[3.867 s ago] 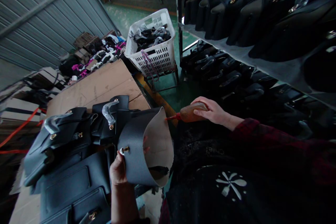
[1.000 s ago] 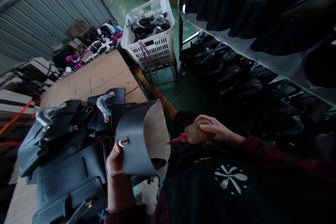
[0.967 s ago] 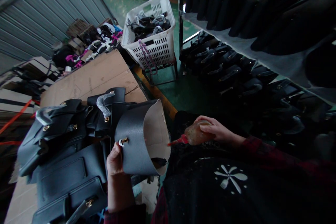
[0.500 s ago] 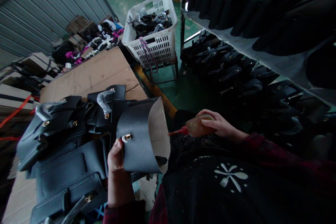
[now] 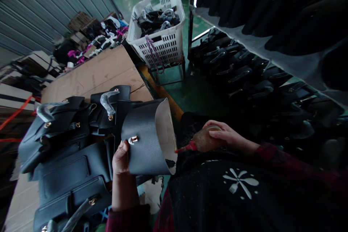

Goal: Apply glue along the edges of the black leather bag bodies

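Observation:
My left hand grips the lower left side of a black bag body, thumb on its front near the gold clasp. The piece is tilted sideways, so its open end with a pale lining faces right. Wrapped around a squeeze bottle of amber liquid is my right hand. The bottle's red nozzle points left, its tip at the raw edge of the opening. Whether liquid comes out is too small to tell. Left of the bag body lie black handbags with plastic-wrapped handles.
Brown cardboard covers the table under the bags. Beyond it a white plastic basket full of black pieces rests on a metal stand. A rack on the right carries rows of black bags.
The nozzle tip has moved down along the edge of the opening, and my right hand has lowered slightly with the bottle. My left hand keeps its hold on the bag body.

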A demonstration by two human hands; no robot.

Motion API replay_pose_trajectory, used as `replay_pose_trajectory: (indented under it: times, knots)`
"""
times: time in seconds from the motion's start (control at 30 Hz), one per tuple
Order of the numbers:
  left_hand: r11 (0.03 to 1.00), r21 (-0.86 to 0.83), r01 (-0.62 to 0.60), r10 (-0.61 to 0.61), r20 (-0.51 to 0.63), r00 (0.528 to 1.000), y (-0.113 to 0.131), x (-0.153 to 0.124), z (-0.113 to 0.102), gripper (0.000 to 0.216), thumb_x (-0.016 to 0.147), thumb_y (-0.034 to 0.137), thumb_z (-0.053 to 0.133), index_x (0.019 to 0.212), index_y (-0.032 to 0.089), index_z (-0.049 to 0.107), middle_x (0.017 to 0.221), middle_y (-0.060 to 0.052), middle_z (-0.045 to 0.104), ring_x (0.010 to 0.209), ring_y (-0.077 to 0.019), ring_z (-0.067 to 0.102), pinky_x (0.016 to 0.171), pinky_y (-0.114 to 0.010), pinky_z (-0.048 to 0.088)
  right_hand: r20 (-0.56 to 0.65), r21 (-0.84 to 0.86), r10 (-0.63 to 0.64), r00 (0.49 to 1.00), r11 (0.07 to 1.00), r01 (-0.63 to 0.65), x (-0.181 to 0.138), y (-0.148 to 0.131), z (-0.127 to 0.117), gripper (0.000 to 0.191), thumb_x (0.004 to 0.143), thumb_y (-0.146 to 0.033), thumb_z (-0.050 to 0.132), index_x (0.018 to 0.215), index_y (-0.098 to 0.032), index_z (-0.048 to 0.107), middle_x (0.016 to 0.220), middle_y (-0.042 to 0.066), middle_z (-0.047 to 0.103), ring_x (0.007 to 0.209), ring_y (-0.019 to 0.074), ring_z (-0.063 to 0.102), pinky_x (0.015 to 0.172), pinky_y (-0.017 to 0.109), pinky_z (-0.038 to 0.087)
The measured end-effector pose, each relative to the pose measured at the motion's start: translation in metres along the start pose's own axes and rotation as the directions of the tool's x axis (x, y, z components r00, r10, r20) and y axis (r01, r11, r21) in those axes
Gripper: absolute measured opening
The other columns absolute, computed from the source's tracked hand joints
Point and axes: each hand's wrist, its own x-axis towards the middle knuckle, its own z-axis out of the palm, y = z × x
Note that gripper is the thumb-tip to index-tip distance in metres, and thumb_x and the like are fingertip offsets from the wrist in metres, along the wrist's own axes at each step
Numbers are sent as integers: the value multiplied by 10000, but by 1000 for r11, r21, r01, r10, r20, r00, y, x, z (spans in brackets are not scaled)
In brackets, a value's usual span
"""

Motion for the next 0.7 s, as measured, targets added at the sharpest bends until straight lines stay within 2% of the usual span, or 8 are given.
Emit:
replay_pose_trajectory:
  times: [0.13, 0.27, 0.43, 0.53, 0.6, 0.7]
  knots:
    - [1000, 19, 1, -1, -26, 1000, -1, 1, 0, 331, 513, 305, 899, 786, 214, 735, 743, -31, 726, 924, -342, 684, 948, -516, 517, 74, 76, 63, 995, 995, -69, -9, -1, 10, 447, 637, -522, 739, 886, -171, 620, 795, 38, 633, 691, 181, 574, 617, 283, 439]
    - [999, 41, -25, 27, -42, 999, -2, 1, 0, 387, 460, 331, 926, 771, 214, 728, 728, -4, 720, 810, -279, 697, 917, -454, 543, 87, 126, 86, 992, 987, -97, -11, -3, 13, 441, 624, -512, 746, 874, -171, 618, 782, 36, 629, 669, 171, 563, 596, 271, 421]
    - [996, 83, -30, 34, -52, 998, -1, -3, 5, 493, 383, 358, 938, 791, 202, 711, 725, 2, 713, 940, -310, 681, 914, -434, 543, -28, 16, 17, 999, 1000, -16, -6, 1, 5, 436, 628, -493, 751, 889, -166, 627, 790, 32, 627, 705, 172, 551, 631, 278, 418]
    - [994, 99, -38, 42, -40, 998, -2, -5, 7, 454, 423, 369, 921, 772, 198, 686, 735, -14, 712, 1026, -329, 651, 908, -426, 543, -95, -27, -29, 995, 999, 27, -6, 2, 2, 427, 639, -501, 737, 884, -167, 629, 783, 26, 621, 697, 167, 536, 624, 277, 407]
    - [993, 108, -49, 52, -29, 998, -3, -4, 5, 421, 470, 371, 902, 784, 202, 679, 752, -10, 711, 1043, -318, 643, 901, -409, 544, -66, -18, -27, 997, 1000, 25, -8, 2, 1, 429, 639, -502, 736, 884, -166, 629, 782, 25, 620, 700, 169, 539, 628, 279, 408]
    - [989, 139, -40, 41, -4, 999, -6, -1, -1, 425, 513, 367, 888, 853, 200, 695, 757, -5, 707, 965, -293, 669, 862, -390, 554, -7, -1, -8, 1000, 1000, 8, -11, 4, 1, 426, 643, -489, 742, 892, -163, 626, 785, 26, 620, 703, 168, 545, 630, 277, 409]
